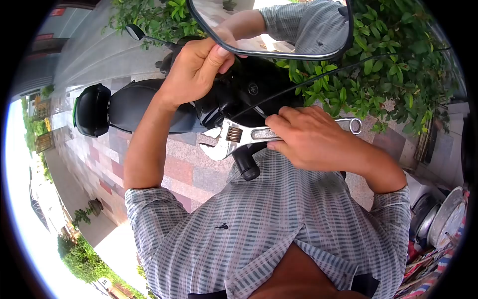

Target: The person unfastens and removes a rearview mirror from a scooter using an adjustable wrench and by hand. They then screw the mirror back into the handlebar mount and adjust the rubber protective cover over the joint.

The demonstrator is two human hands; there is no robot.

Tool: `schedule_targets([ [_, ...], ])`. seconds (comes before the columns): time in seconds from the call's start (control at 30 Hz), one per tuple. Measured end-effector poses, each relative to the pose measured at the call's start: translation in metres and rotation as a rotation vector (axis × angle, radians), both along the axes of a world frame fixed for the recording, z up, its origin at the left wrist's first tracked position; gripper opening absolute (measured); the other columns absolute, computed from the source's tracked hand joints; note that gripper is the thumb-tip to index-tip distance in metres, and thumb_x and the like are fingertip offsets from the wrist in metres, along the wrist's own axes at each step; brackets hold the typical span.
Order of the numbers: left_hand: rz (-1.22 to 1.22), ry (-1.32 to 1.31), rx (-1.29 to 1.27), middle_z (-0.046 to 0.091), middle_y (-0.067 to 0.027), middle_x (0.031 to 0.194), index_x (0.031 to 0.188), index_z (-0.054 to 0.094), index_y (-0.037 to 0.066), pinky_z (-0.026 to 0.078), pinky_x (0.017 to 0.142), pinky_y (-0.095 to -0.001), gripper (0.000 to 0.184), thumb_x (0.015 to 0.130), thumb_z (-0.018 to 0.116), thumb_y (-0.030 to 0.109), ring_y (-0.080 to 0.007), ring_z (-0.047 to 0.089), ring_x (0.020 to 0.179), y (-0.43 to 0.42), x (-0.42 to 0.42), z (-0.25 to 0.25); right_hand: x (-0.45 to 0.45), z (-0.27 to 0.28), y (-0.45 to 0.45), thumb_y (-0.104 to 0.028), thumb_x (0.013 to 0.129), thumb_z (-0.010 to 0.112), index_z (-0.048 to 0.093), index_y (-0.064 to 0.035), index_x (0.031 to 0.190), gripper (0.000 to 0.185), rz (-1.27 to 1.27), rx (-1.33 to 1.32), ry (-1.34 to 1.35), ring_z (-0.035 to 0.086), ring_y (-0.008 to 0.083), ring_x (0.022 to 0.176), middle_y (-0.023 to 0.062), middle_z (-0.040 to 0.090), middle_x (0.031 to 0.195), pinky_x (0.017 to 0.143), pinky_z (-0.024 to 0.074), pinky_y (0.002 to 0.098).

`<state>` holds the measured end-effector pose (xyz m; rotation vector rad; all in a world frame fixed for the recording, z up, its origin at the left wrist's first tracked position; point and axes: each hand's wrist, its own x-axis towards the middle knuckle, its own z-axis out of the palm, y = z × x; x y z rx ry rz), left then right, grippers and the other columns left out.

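My left hand (196, 70) is closed on the lower left edge of a black-rimmed mirror (284, 42), thumb against the rim. The mirror glass reflects a forearm and a checked sleeve. Lower and to the right, my right hand (316, 137) is wrapped round the handle of a silver adjustable wrench (224, 141). Its jaws are parted and point left, with nothing between them, and its holed end sticks out past the hand on the right. The wrench lies above a black handlebar grip (245, 163) of the scooter.
A dark scooter seat (134, 105) and black top box (92, 110) extend left. Another small mirror (134, 32) stands at upper left. Leafy bushes (368, 65) crowd the upper right, crossed by a thin black cable. Metal pans (443, 217) are at the right edge, above paving.
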<state>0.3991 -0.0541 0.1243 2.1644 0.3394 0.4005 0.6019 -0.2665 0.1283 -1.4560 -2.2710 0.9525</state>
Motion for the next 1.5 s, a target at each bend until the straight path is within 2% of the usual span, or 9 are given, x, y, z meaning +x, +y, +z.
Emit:
schedule_targets([
  [0.13,0.263,-0.13,0.087,0.068,-0.0044,0.09,0.102,0.067,-0.002,0.052,0.071,-0.0234,0.042,0.113,0.042,0.03,-0.0089,0.061,0.082,-0.027,0.014,-0.021,-0.014,-0.002,0.016,-0.012,0.094,0.06,0.061,0.0111,0.109,0.028,0.094,-0.104,0.021,0.07,0.0434,0.087,0.0307,0.068,0.096,0.08,0.0529,0.0516],
  [0.23,0.32,-0.272,0.17,0.06,-0.0068,0.069,0.089,0.062,-0.003,0.047,0.059,-0.0305,0.037,0.111,0.046,0.022,-0.0157,0.055,0.06,-0.031,0.024,-0.025,-0.02,-0.008,0.023,-0.009,0.091,0.059,0.061,0.0137,0.113,0.032,0.101,-0.101,0.028,0.071,0.0439,0.089,0.0327,0.068,0.096,0.081,0.0539,0.0512],
  [0.5,0.38,-0.031,0.151,0.058,-0.0105,0.067,0.084,0.062,-0.001,0.045,0.06,-0.034,0.045,0.111,0.046,0.031,-0.0194,0.052,0.06,-0.025,0.032,-0.009,-0.023,-0.02,0.028,-0.001,0.075,0.057,0.06,0.0133,0.107,0.035,0.094,-0.045,0.044,0.071,0.046,0.087,0.0341,0.068,0.095,0.08,0.0557,0.0518],
  [0.67,0.422,0.069,0.179,0.051,0.0008,0.067,0.084,0.061,0.0,0.037,0.057,-0.027,0.048,0.113,0.042,0.033,-0.0083,0.042,0.062,-0.022,0.038,-0.008,-0.026,-0.032,0.025,-0.001,0.076,0.058,0.059,0.0149,0.107,0.035,0.093,0.03,0.073,0.072,0.0441,0.083,0.034,0.068,0.092,0.072,0.0574,0.0503],
  [0.97,0.49,0.04,0.336,0.051,0.0003,0.065,0.081,0.06,0.0,0.038,0.056,-0.0291,0.048,0.113,0.043,0.034,-0.0099,0.045,0.06,-0.022,0.043,-0.015,-0.029,-0.039,0.023,-0.002,0.075,0.061,0.058,0.0159,0.109,0.038,0.092,0.121,0.056,0.073,0.0421,0.079,0.0325,0.069,0.09,0.07,0.0579,0.0489],
  [1.07,0.476,0.194,0.077,0.058,-0.0006,0.074,0.096,0.064,0.0,0.043,0.062,-0.028,0.042,0.112,0.045,0.034,-0.0101,0.051,0.067,-0.023,0.032,-0.001,-0.035,-0.041,0.021,-0.003,0.074,0.062,0.058,0.0161,0.11,0.041,0.09,0.124,0.052,0.073,0.041,0.077,0.0315,0.069,0.09,0.068,0.0582,0.0475],
  [1.2,0.388,-0.093,-0.238,0.063,-0.0068,0.101,0.128,0.058,-0.005,0.05,0.087,-0.027,0.031,0.105,0.06,0.015,-0.0116,0.059,0.092,-0.04,0.038,0.007,-0.04,-0.043,0.018,-0.005,0.074,0.065,0.06,0.0134,0.106,0.037,0.059,0.247,-0.028,0.073,0.0368,0.072,0.0282,0.069,0.086,0.063,0.0583,0.0434],
  [1.3,0.445,-0.084,-0.007,0.069,-0.0047,0.088,0.108,0.064,-0.005,0.051,0.077,-0.0266,0.028,0.093,0.071,0.017,-0.0103,0.06,0.08,-0.035,0.041,-0.01,-0.047,-0.054,0.016,-0.009,0.075,0.066,0.062,0.008,0.099,0.029,0.01,0.452,-0.137,0.072,0.0302,0.068,0.0228,0.069,0.081,0.055,0.0559,0.0383],
  [1.5,0.572,-0.055,-0.035,0.06,0.0005,0.082,0.095,0.067,-0.005,0.047,0.074,-0.023,0.019,0.086,0.078,0.007,-0.0079,0.054,0.077,-0.036,0.052,-0.01,-0.06,-0.072,0.016,-0.015,0.078,0.065,0.063,0.0023,0.091,0.022,-0.122,0.701,-0.259,0.066,0.021,0.06,0.0107,0.062,0.07,0.05,0.0507,0.0321],
])
